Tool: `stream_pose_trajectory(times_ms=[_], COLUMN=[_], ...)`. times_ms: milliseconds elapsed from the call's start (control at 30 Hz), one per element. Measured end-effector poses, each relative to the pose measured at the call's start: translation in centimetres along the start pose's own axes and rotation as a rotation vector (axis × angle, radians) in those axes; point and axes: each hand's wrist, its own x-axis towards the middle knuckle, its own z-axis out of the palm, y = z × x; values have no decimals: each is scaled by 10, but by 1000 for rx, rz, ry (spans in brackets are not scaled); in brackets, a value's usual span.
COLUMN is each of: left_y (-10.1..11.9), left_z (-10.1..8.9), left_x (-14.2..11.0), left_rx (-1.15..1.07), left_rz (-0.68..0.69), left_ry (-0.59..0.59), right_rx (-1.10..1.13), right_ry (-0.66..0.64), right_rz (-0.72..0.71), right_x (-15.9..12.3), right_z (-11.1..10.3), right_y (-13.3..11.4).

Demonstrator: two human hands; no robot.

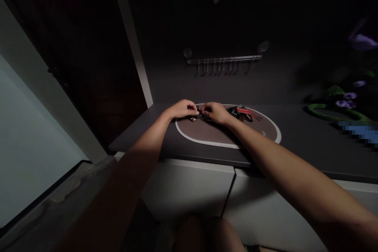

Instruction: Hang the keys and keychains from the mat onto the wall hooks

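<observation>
Both my hands are over the oval brown mat [203, 132] with a white rim, fingers curled close together. Thumb and fingers of my left hand [183, 109] are pinched on a small dark metallic bunch that looks like keys [193, 119]. My right hand [217, 112] pinches the same bunch from the right, its fingertips close to the left ones. Dim light and my fingers hide the exact pieces. Just right of my right hand, a red strap [246, 112] with dark cords and metal rings lies on the mat.
The mat lies on a dark counter [304, 145] above white cabinet doors [191, 189]. A clear rail with several hooks [224, 60] is on the wall behind. Purple flowers [348, 100] and a blurred blue thing [360, 130] are at the right. A door frame [132, 43] rises left.
</observation>
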Motion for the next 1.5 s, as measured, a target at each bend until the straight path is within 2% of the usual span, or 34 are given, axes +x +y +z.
stream_pose_trajectory(times_ms=[233, 567, 867, 1000, 1133, 1300, 1500], left_y=[-4, -1, 0, 5, 11, 12, 12], left_z=[-2, -3, -1, 1, 3, 3, 2], left_x=[1, 3, 7, 8, 7, 7, 8], left_rx=[42, 178, 83, -11, -190, -416, -605], left_rz=[-24, 0, 49, 28, -7, -7, -6], left_ry=[49, 267, 397, 411, 389, 405, 440], right_rx=[-73, -171, -110, 12, 251, 583, 647], right_ry=[-43, -39, -3, 49, 98, 58, 93], right_rz=[-31, -76, -90, -80, -16, 7, 33], right_x=[2, 3, -1, -1, 1, 0, -10], right_z=[1, 0, -1, -1, 1, -1, -12], right_y=[-2, -9, -17, -17, -12, -18, -38])
